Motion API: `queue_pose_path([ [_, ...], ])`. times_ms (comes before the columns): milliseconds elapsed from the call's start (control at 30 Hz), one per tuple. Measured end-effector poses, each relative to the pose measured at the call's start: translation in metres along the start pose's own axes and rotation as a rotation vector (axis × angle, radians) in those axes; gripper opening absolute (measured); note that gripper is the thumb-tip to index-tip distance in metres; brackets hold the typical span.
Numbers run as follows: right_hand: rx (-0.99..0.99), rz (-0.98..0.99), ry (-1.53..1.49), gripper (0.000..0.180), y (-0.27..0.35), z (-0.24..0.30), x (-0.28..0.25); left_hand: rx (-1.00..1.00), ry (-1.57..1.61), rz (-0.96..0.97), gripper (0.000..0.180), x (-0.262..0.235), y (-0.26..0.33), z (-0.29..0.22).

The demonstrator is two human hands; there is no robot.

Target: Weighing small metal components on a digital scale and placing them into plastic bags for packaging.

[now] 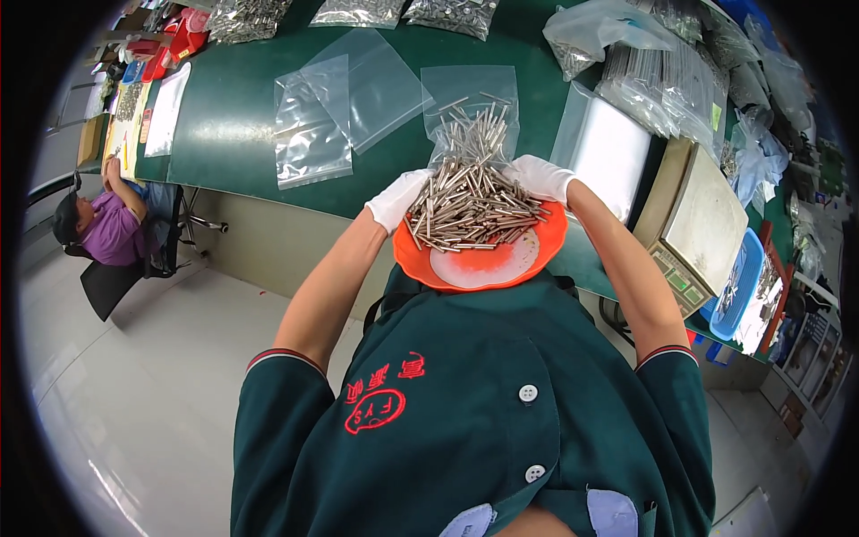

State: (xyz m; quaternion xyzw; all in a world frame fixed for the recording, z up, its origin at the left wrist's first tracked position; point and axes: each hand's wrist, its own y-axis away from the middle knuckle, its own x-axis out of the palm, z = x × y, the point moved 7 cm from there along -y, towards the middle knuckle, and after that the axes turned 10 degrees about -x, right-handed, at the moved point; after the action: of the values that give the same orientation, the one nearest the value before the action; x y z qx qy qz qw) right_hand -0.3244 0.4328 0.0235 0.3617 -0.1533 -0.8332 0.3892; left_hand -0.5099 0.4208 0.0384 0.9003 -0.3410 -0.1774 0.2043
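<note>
My left hand, in a white glove, is closed on the left side of a shallow orange bowl. Closed on its right side is my right hand, gloved too. The fingers of both are partly hidden behind the rim and the heap. Many slim metal pins are piled toward the bowl's far side, leaving its near part bare. Beyond that rim a clear plastic bag lies on the table, its mouth against the bowl. Some pins lie within the bag, and the heap runs on into it.
Flat clear bags lie on the green table at left. Filled bags line the far edge. A weighing scale, blue basket and stacked packs stand at right. Another person sits at far left.
</note>
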Motion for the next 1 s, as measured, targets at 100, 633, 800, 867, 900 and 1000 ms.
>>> queue_pose_path([
  [100,0.004,-0.011,-0.004,0.034,-0.005,-0.018,0.005,-0.082,0.003,0.024,0.027,0.002,0.000,-0.006],
  [633,0.074,-0.065,-0.103,0.044,-0.006,-0.026,0.009,-0.195,0.382,0.112,0.025,0.009,-0.015,0.000],
  [800,0.079,-0.103,-0.101,0.043,-0.007,-0.033,0.011,-0.417,0.875,0.167,0.025,0.018,-0.010,-0.004],
  [867,0.084,-0.120,-0.084,0.046,-0.004,-0.027,0.009,-0.430,0.895,0.160,0.026,0.019,-0.006,-0.007],
  [900,0.091,-0.136,-0.069,0.048,-0.002,-0.025,0.007,-0.444,0.917,0.155,0.027,0.019,-0.005,-0.009],
  [1000,0.077,-0.197,-0.029,0.057,0.005,-0.008,0.000,-0.488,0.901,0.150,0.031,0.018,-0.006,-0.002],
])
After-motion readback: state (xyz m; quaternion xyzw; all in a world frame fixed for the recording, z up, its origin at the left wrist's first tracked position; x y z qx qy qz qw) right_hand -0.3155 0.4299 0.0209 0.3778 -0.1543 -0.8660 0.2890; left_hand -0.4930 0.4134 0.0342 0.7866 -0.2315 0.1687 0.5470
